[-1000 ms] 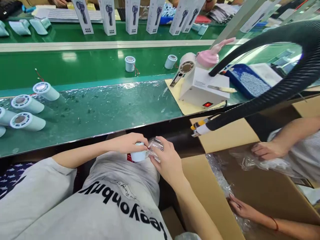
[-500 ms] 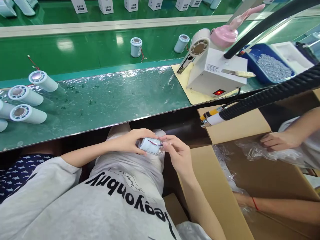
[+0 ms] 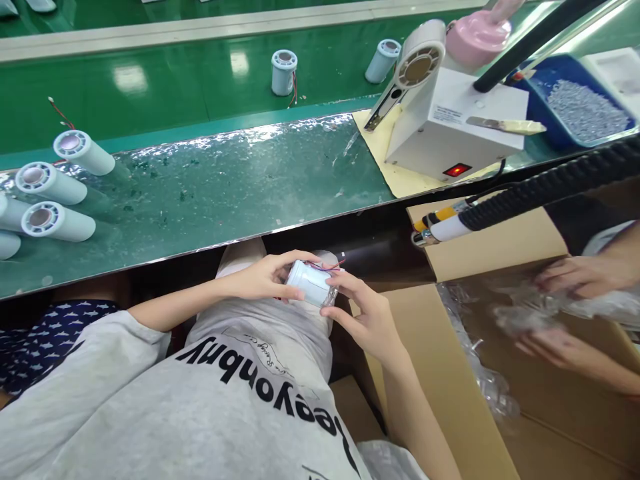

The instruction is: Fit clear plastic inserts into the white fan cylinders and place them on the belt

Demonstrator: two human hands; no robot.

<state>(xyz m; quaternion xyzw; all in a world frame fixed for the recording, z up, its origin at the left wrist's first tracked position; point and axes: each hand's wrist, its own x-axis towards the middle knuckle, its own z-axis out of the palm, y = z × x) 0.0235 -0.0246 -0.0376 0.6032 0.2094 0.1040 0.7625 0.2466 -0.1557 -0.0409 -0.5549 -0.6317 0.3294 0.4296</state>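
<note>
A light-blue cylindrical part is held over my lap, between both hands. My left hand wraps round its left end, thumb below and fingers above. At its right end, my right hand grips it between thumb and fingers, beside some clear plastic. Thin red and dark wires stick out along the top of the part, ending in a small white connector near my right fingers.
Several similar blue cylinders lie at the bench's left. Two more stand on the green belt. A white machine with a red-lit switch is at right. Below it are a black hose, an open carton and another person's hands.
The part has turned in my hands, and its wires now rise above it. My right fingers have moved from the wires to its end. The view has shifted, and the other person's hands have come together.
</note>
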